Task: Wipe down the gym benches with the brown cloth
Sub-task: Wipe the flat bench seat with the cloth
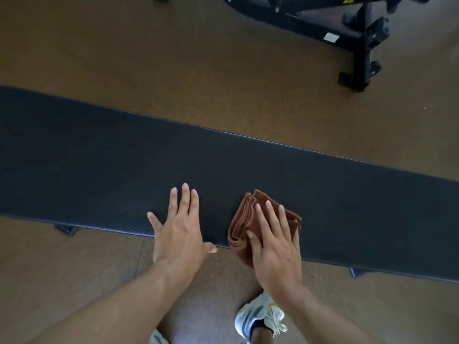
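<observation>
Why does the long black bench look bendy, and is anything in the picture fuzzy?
In the head view, the wide-angle lens bows the bench so its straight edges curve; the black equipment frame at the top is slightly soft and smeared near the corner; both hands, the left hand and the right hand on the brown cloth, look fairly sharp; lighting is dim and even, with no strong glare.

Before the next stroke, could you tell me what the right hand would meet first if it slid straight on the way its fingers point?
Probably nothing: beyond the right hand and folded brown cloth lies bare dark padded bench top, then its far edge.
</observation>
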A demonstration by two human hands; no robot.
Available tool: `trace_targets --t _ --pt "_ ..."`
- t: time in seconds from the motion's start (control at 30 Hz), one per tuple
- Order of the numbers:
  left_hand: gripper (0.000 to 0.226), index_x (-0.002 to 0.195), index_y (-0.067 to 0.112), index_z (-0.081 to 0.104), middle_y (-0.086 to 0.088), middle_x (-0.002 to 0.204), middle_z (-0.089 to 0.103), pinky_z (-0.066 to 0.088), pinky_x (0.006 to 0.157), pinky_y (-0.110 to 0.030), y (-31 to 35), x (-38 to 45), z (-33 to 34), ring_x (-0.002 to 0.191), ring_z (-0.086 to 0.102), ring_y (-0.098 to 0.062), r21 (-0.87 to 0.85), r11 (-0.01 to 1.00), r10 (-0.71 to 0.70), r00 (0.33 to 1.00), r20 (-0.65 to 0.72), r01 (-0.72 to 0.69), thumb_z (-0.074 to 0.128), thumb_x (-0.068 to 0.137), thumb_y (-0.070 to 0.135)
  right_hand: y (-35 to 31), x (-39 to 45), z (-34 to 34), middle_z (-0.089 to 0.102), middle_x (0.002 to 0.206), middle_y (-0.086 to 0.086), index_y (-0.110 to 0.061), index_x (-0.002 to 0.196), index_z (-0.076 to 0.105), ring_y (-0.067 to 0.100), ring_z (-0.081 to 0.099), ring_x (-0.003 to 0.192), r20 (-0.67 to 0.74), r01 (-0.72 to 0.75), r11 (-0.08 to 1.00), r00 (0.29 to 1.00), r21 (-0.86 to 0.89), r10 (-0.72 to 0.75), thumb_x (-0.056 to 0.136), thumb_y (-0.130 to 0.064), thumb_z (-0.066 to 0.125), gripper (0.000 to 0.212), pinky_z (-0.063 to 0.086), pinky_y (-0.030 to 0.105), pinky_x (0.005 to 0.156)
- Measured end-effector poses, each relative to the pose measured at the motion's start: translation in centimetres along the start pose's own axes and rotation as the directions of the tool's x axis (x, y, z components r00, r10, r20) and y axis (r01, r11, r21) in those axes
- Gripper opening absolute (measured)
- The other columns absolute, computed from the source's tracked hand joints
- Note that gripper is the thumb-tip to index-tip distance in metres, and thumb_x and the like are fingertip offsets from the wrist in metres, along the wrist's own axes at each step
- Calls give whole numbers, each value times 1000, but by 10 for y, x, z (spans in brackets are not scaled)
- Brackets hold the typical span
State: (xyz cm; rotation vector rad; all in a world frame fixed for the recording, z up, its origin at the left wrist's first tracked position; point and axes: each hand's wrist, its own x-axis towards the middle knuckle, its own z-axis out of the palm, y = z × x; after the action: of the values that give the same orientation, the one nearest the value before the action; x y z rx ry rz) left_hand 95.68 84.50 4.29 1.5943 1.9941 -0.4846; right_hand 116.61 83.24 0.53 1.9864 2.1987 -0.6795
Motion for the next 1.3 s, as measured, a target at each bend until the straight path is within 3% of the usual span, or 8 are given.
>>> trace_targets --t 0.17,0.27,0.4,0.7,0.83,1.0,1.13,1.3 --pt "131 160 18 -16 2 169 -23 23 121 -61 4 9 1 156 -20 -21 73 997 -40 999 18 39 63 75 79 -52 140 -37 3 177 -12 -38 167 12 18 -12 163 -34 -9 998 999 59 11 110 -56 22 60 -8 54 130" --pt "130 161 18 -13 1 170 -19 22 121 -61 6 9 1 157 -15 -23 127 991 -48 999 22 45 62 75 79 -116 192 -39 10 177 -7 -41 166 19 26 -6 163 43 316 949 948 15 -316 106 -62 29 64 -9 58 128" --pt "133 162 18 -6 -1 172 -10 24 122 -58 12 7 -9 158 -9 -24 156 985 -84 995 54 75 69 70 78 -116 186 -35 24 174 -5 -41 160 36 26 9 163 131 670 740 740 -62 -659 109 -52 34 52 -1 57 128" --pt "127 158 0 -12 -15 170 -15 43 112 -35 38 11 -26 158 -8 -32 372 928 -96 984 149 34 60 82 73 127 26 -56 32 171 -3 -34 161 33 24 20 161 48 226 970 974 -89 -223 106 -50 30 58 24 62 124" --pt "129 159 2 -13 -12 170 -14 50 103 -32 34 9 -21 158 -9 -29 419 908 -87 986 144 19 53 79 80 133 73 -64 31 171 -4 -36 163 28 23 12 163 84 336 930 941 -151 -326 106 -52 28 59 18 61 126" --pt "133 160 7 -9 -7 171 -11 57 91 -33 29 8 -16 158 -7 -26 423 905 -83 992 95 35 51 72 87 73 177 -79 16 175 -11 -40 164 24 18 -1 163 -52 13 1000 999 24 -12 109 -56 27 58 -1 57 130" --pt "135 160 6 -8 -9 171 -9 56 92 -34 26 6 -15 159 -5 -26 391 920 -65 996 60 37 54 71 86 73 93 -51 30 171 -5 -37 159 39 22 13 162 -137 95 995 986 -5 -95 109 -50 35 52 10 59 129" --pt "132 160 5 -9 -10 171 -11 53 96 -33 21 4 -12 158 -6 -28 342 940 -29 999 22 20 57 75 82 99 -16 -22 28 172 -9 -39 162 30 21 14 163 61 324 937 946 -130 -318 109 -57 28 56 20 58 126"
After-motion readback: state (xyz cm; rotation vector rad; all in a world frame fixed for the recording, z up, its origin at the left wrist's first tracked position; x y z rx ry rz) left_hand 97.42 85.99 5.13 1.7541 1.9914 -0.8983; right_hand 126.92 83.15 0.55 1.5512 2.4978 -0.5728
